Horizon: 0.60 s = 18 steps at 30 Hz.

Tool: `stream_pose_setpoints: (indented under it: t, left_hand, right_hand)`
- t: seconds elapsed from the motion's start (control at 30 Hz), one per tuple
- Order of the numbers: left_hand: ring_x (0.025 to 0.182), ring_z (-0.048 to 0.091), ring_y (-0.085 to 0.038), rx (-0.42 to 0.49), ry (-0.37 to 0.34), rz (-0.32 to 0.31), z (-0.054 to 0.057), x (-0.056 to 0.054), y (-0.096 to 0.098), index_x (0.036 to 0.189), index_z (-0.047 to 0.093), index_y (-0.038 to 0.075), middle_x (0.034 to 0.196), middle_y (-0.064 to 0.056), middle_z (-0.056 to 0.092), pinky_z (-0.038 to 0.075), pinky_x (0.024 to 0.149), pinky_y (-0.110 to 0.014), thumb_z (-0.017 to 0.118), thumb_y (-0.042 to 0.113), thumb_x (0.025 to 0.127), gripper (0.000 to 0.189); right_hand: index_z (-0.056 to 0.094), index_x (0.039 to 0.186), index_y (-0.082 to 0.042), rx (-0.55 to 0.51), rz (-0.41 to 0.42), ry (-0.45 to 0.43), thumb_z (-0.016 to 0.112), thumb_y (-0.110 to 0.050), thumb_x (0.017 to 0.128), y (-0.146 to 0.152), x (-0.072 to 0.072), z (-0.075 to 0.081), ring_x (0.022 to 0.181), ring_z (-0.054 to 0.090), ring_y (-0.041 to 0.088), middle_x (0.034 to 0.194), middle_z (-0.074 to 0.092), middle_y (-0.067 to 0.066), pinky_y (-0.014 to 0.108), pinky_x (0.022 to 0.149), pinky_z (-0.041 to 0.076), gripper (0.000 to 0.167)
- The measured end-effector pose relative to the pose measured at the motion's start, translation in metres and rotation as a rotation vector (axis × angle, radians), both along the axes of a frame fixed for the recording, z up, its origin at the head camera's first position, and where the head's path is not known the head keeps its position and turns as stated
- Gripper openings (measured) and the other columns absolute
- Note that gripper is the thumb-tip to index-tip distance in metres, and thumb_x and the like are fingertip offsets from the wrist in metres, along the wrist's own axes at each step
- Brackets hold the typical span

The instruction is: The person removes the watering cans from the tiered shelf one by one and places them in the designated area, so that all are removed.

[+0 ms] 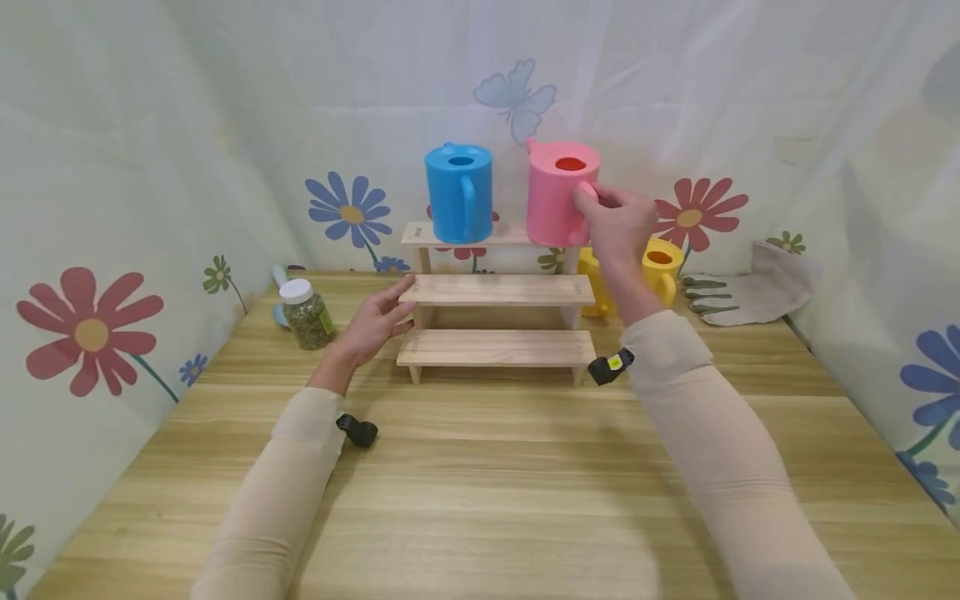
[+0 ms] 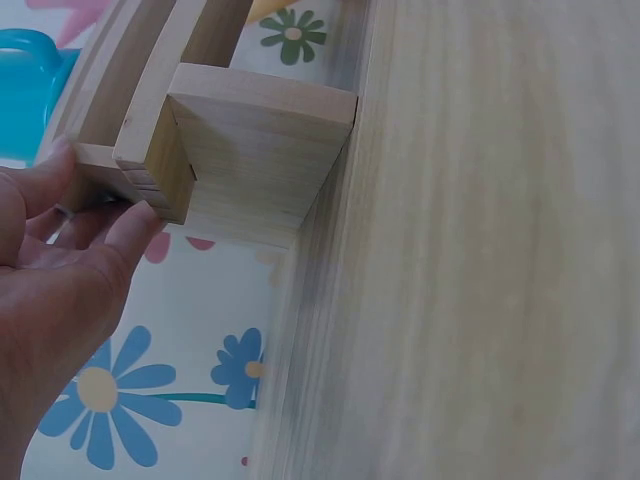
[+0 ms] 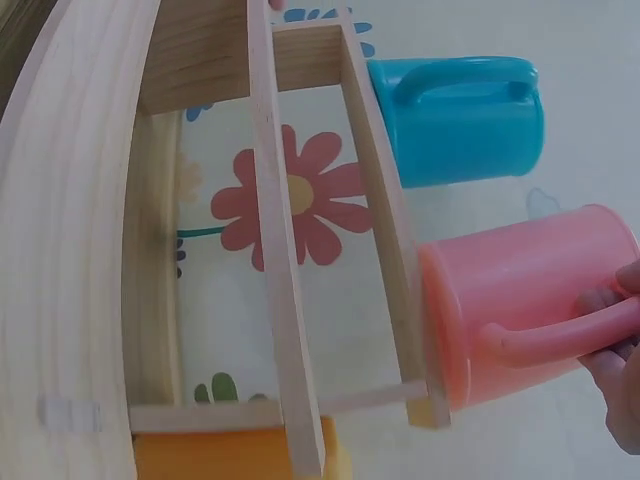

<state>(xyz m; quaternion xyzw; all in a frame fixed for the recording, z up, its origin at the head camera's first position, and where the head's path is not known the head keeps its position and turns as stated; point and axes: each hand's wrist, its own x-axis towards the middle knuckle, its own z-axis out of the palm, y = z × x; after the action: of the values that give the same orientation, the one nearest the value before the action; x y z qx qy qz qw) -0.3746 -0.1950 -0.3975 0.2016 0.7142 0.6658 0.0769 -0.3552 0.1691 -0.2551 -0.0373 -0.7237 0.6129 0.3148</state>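
A three-tier wooden stand [image 1: 495,289] stands on the table. My left hand [image 1: 372,323] holds the left end of its middle tier; in the left wrist view the thumb [image 2: 135,232] lies against the tier's end. On the top tier, at the right, is a pink watering can [image 1: 555,200], upright, with a round hole in its top. My right hand [image 1: 621,223] grips its handle; the right wrist view shows the can's base [image 3: 445,330] right at the top tier. A blue watering can [image 1: 448,196] stands on the same tier, farther left, its handle facing me.
Behind the stand's right side are yellow watering cans [image 1: 662,271], partly hidden by my right arm. Farther right lie grey gardening gloves [image 1: 750,292]. At the left stands a white-capped jar [image 1: 307,321] of green bits, with a light-blue tool [image 1: 280,275] behind it. Flower-print curtains surround the table.
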Motion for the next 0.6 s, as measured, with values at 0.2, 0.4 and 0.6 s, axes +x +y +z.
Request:
stream_pose_setpoints:
  t: [0.2, 0.4, 0.6]
  left_hand:
    - [0.149, 0.019, -0.030, 0.006, 0.006, 0.006, 0.004, 0.000, 0.000, 0.160, 0.025, 0.015, 0.167, -0.002, 0.011, 0.034, 0.114, -0.054, 0.049, 0.016, 0.107, 0.058]
    - [0.149, 0.018, -0.031, -0.003, 0.011, 0.005, 0.004, 0.002, -0.001, 0.160, 0.025, 0.014, 0.167, -0.004, 0.010, 0.035, 0.113, -0.053, 0.049, 0.016, 0.107, 0.058]
    - [0.149, 0.020, -0.029, -0.003, -0.004, 0.010, 0.002, 0.002, -0.001, 0.160, 0.026, 0.015, 0.167, -0.002, 0.011, 0.037, 0.113, -0.050, 0.049, 0.016, 0.107, 0.058]
  right_hand:
    - [0.079, 0.111, -0.011, -0.001, -0.023, 0.021, 0.080, -0.036, 0.085, 0.026, 0.021, -0.007, 0.092, 0.067, 0.017, 0.098, 0.074, 0.005, 0.025, 0.083, 0.058, 0.036]
    - [0.078, 0.110, -0.006, -0.058, -0.007, 0.016, 0.083, -0.032, 0.084, 0.048, 0.042, -0.017, 0.092, 0.067, 0.018, 0.098, 0.072, 0.007, 0.024, 0.084, 0.058, 0.037]
    - [0.075, 0.109, -0.001, -0.001, 0.015, -0.021, 0.081, -0.030, 0.086, 0.063, 0.062, -0.028, 0.087, 0.067, 0.015, 0.096, 0.071, 0.004, 0.018, 0.076, 0.057, 0.037]
